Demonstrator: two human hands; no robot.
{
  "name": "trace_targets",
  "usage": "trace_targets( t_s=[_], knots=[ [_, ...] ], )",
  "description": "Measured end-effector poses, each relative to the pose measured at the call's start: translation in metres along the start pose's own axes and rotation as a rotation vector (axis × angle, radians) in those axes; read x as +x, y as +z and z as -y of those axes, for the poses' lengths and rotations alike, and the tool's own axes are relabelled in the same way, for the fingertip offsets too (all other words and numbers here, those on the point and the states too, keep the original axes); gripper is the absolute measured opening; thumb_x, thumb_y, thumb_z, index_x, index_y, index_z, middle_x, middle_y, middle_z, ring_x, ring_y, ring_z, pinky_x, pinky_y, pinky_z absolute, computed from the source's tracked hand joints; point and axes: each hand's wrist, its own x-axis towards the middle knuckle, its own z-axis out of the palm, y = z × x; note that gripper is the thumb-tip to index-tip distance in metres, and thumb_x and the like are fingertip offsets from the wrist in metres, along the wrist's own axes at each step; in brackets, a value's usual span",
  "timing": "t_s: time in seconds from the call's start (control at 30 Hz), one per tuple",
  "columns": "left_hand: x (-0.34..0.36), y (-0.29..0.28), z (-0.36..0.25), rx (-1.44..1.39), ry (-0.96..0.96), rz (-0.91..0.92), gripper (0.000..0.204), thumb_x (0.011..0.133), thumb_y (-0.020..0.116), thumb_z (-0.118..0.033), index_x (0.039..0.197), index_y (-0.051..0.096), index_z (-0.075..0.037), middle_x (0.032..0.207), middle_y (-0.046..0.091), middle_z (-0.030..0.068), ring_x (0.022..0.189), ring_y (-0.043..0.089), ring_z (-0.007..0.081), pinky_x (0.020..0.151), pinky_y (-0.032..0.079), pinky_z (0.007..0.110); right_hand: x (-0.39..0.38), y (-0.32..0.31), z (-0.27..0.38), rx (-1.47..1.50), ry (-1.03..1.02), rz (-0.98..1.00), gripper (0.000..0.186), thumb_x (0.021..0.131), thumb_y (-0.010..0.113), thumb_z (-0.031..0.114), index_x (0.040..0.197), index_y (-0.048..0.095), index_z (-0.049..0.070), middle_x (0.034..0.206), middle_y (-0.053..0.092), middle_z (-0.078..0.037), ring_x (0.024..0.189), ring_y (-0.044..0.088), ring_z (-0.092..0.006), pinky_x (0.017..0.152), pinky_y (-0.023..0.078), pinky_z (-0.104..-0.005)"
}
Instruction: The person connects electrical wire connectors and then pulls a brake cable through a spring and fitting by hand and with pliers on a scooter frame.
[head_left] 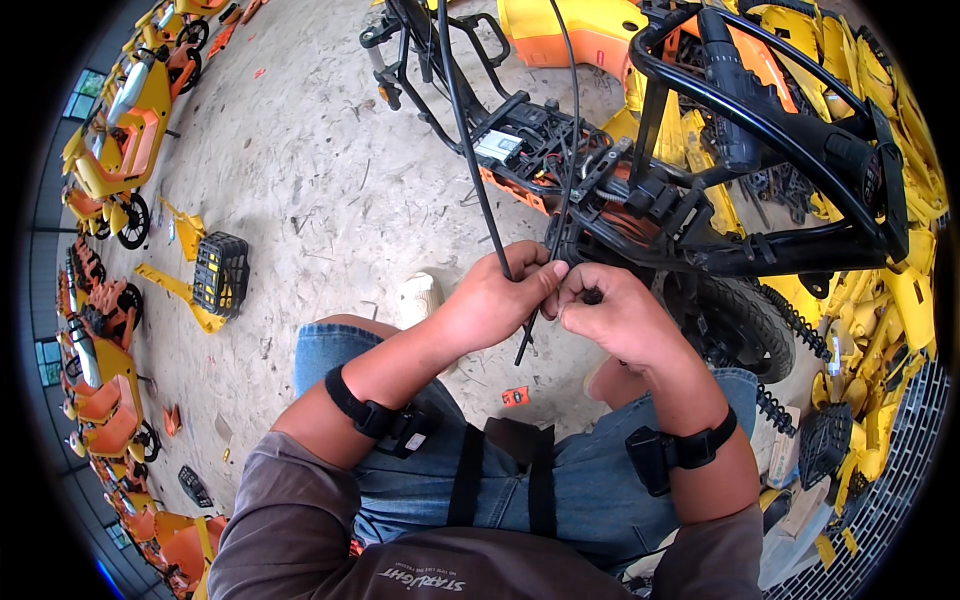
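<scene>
My left hand [508,298] is closed around a black cable [466,120]. The cable comes down from the top of the view, and its lower end sticks out below the fingers. Close beside it, my right hand [610,308] is curled with the thumb against the fingers. Something small and dark shows in its grip, too hidden to name. A thinner black cable [574,100] passes down to the two hands. Just beyond them is the stripped black frame [770,90] of an electric scooter, with exposed wiring and a silver-labelled box [499,146].
A black-tyred wheel [740,325] stands right of my knees. Yellow body panels [880,390] are heaped along the right. On the concrete floor [330,180] lie a yellow part with a black basket [220,274] and an orange scrap [515,397]. Yellow-orange scooters [125,130] line the left.
</scene>
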Motion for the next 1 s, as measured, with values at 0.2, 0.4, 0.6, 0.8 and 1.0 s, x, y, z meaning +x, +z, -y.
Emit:
trace_targets(
  t_s=[0.2,0.4,0.6,0.8,1.0],
  knots=[
    [0.016,-0.016,0.011,0.034,0.03,-0.144,0.026,0.1,0.058,-0.025,0.103,0.058,0.001,0.076,0.062,0.0026,0.069,0.058,0.0093,0.063,0.046,0.025,-0.017,0.006,0.019,0.043,-0.031,0.199,0.009,0.079,0.067,0.008,0.082,0.061,0.002,0.075,0.059,0.001,0.073,0.052,-0.007,0.067,0.044,-0.026],
    [0.01,-0.013,0.005,-0.125,0.1,-0.057,0.023,0.101,0.057,-0.023,0.104,0.057,0.0,0.076,0.063,0.002,0.071,0.059,0.0097,0.064,0.046,0.025,-0.009,0.007,0.009,-0.091,-0.116,-0.179,0.013,0.082,0.07,0.01,0.089,0.067,0.001,0.072,0.06,-0.003,0.062,0.053,-0.0096,0.057,0.044,-0.0272],
    [0.017,-0.011,0.006,-0.105,0.047,0.002,0.027,0.103,0.054,-0.027,0.1,0.058,-0.001,0.076,0.063,0.0032,0.069,0.059,0.01,0.061,0.047,0.026,-0.013,0.011,0.004,-0.493,-0.337,-0.288,0.012,0.083,0.07,0.013,0.093,0.069,0.007,0.081,0.065,-0.01,0.068,0.065,-0.027,0.062,0.052,-0.0367],
    [0.016,-0.011,0.008,-0.151,-0.074,-0.012,0.03,0.102,0.055,-0.03,0.095,0.06,-0.002,0.074,0.064,0.0038,0.065,0.06,0.0111,0.058,0.047,0.025,-0.01,0.018,-0.001,-0.818,-0.585,-0.372,0.007,0.081,0.069,0.011,0.087,0.067,0.011,0.077,0.061,-0.005,0.07,0.065,-0.0252,0.059,0.052,-0.0367],
    [0.018,-0.018,0.013,-0.19,-0.118,0.033,0.03,0.101,0.056,-0.03,0.093,0.061,-0.002,0.072,0.064,0.0041,0.06,0.059,0.0109,0.054,0.046,0.024,-0.011,0.016,0.001,-1.003,-0.748,-0.334,0.012,0.075,0.066,0.011,0.087,0.066,0.01,0.075,0.055,-0.002,0.07,0.062,-0.02,0.057,0.051,-0.034]
  ],
)
